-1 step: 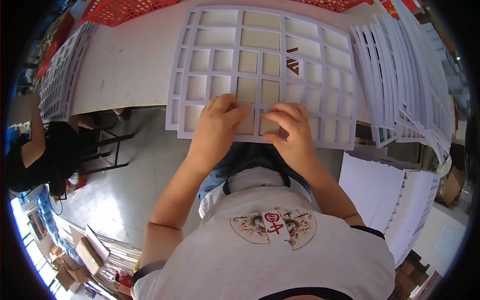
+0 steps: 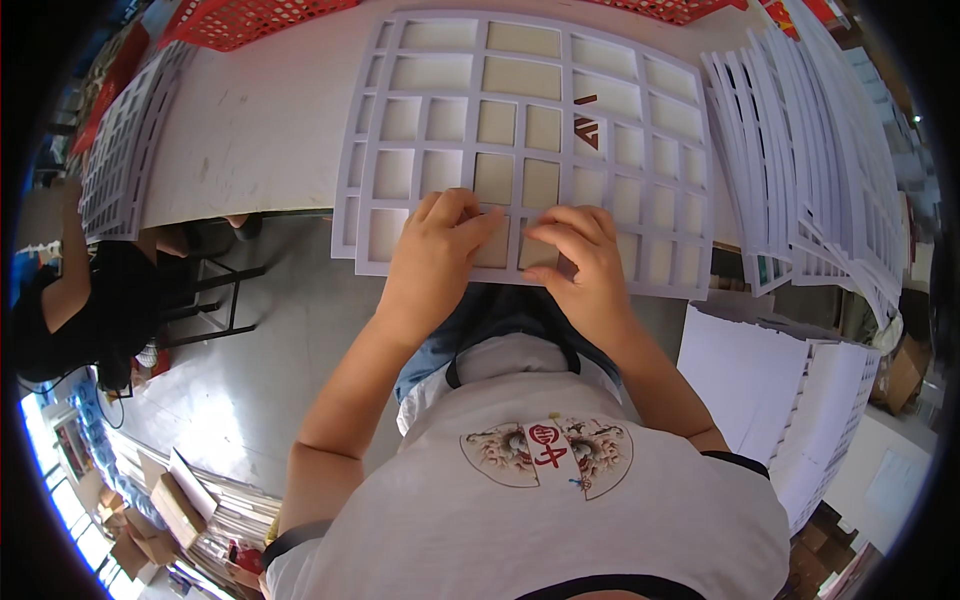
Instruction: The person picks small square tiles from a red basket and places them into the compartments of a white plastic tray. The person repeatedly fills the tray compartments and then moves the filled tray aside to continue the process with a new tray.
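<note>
Near beige panels [image 2: 491,252] could be skewed in the white frame [image 2: 567,70] by uneven pressure from left hand [image 2: 432,248] and right hand [image 2: 588,258] (fingers curled, any grip unclear).

Changes, all very slight:
- My left hand [image 2: 435,245]: thumb tip, a trace farther right.
- White grid frame [image 2: 520,151] under it: near edge, a trace farther off in my view.
- Frame stack [image 2: 120,145], left on the bench [image 2: 240,130]: near end, likewise a trace farther off; whether these items or my head shifted, I cannot tell.
- Co-worker's arm [image 2: 70,265], far left: outline marginally altered, indistinct.
</note>
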A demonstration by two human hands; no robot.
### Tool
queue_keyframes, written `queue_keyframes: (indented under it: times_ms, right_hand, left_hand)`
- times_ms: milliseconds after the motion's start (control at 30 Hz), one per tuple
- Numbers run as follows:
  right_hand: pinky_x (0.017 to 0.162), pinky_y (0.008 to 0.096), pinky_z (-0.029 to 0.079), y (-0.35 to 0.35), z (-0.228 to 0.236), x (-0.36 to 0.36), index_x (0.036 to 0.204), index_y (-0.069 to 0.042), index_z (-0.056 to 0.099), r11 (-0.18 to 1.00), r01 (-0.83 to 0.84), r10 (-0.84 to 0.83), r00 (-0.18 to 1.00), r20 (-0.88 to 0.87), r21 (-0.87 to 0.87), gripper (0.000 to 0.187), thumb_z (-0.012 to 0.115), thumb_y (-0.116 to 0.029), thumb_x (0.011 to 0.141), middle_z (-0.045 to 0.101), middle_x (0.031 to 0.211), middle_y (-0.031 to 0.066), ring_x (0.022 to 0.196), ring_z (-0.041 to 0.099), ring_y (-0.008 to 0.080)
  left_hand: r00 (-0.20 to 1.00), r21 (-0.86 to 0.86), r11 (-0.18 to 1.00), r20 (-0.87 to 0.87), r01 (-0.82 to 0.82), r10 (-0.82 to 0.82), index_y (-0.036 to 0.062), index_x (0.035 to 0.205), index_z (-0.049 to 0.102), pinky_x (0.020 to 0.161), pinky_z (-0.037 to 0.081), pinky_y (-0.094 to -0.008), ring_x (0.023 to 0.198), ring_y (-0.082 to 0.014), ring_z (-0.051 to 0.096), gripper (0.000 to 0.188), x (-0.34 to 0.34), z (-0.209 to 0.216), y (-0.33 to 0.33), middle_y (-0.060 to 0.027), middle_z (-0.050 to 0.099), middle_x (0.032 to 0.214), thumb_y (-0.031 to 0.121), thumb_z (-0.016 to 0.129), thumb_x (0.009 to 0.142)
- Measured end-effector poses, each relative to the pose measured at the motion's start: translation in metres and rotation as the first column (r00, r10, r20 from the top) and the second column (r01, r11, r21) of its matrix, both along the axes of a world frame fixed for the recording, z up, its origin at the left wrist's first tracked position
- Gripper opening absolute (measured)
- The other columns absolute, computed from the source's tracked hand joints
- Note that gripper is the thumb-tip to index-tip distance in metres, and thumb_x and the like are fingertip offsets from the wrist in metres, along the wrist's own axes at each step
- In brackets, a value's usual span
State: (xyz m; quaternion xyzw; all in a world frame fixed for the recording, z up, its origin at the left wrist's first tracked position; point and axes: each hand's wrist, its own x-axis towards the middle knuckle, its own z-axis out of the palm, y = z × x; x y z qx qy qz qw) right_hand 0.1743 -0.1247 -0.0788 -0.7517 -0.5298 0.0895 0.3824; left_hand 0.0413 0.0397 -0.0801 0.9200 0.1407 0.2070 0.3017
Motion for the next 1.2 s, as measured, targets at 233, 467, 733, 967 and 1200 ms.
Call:
queue_keyframes:
  times_ms: [233,467,733,967,1200]
  right_hand:
    - [0.106,0.0444,0.041,-0.023,-0.002,-0.021,0.118,0.000,0.062,0.964,-0.117,0.183,0.942,0.282,-0.238,0.053,0.076,-0.030,0.076,0.053,0.139,0.0149,0.137,0.042,0.0318]
    - [0.103,0.0442,0.042,0.023,0.068,0.049,0.115,-0.002,0.065,0.988,-0.135,0.146,0.976,0.159,-0.080,0.044,0.072,-0.034,0.086,0.062,0.126,0.0171,0.126,0.053,0.0321]
    - [0.098,0.0439,0.047,0.217,0.105,0.381,0.118,-0.005,0.065,0.887,0.452,-0.460,0.855,0.239,0.091,0.047,0.077,-0.028,0.078,0.065,0.116,0.0206,0.119,0.057,0.0350]
    - [0.101,0.0454,0.047,0.271,0.064,0.501,0.156,-0.018,0.022,0.724,0.523,-0.088,0.717,0.691,-0.450,0.110,0.085,-0.027,0.065,0.033,0.152,0.0228,0.120,0.056,0.0409]
    - [0.093,0.0455,0.053,0.323,0.058,0.501,0.156,-0.012,0.016,0.559,0.622,0.113,0.598,0.793,-0.549,0.105,0.077,-0.021,0.071,0.042,0.145,0.0230,0.119,0.058,0.0389]
  left_hand:
    - [0.997,0.085,0.994,-0.045,0.069,-0.065,0.0048,0.118,0.064,0.097,0.043,-0.0461,0.114,-0.0326,0.051,0.048,-0.018,-0.003,-0.015,-0.0112,0.054,0.122,0.005,0.074,0.072]
    - [0.985,0.211,0.972,-0.158,0.105,-0.073,0.0049,0.128,0.057,0.111,0.031,-0.0560,0.125,-0.0321,0.044,0.063,-0.017,0.009,-0.017,-0.0092,0.048,0.132,0.014,0.079,0.070]
    - [0.974,-0.112,0.969,-0.027,0.222,-0.226,0.0069,0.122,0.062,0.103,0.040,-0.0514,0.116,-0.0356,0.052,0.051,-0.006,0.029,0.022,-0.0108,0.058,0.124,0.009,0.079,0.074]
    - [0.987,-0.308,0.944,0.071,-0.114,0.143,0.0035,0.111,0.067,0.084,0.051,-0.0386,0.097,-0.0336,0.063,0.039,-0.020,0.038,0.068,-0.0157,0.065,0.109,-0.004,0.071,0.073]
    - [0.926,-0.302,0.889,0.047,-0.345,0.375,0.0011,0.108,0.066,0.082,0.051,-0.0363,0.090,-0.0301,0.064,0.034,-0.007,0.021,0.109,-0.0145,0.066,0.100,-0.007,0.063,0.075]
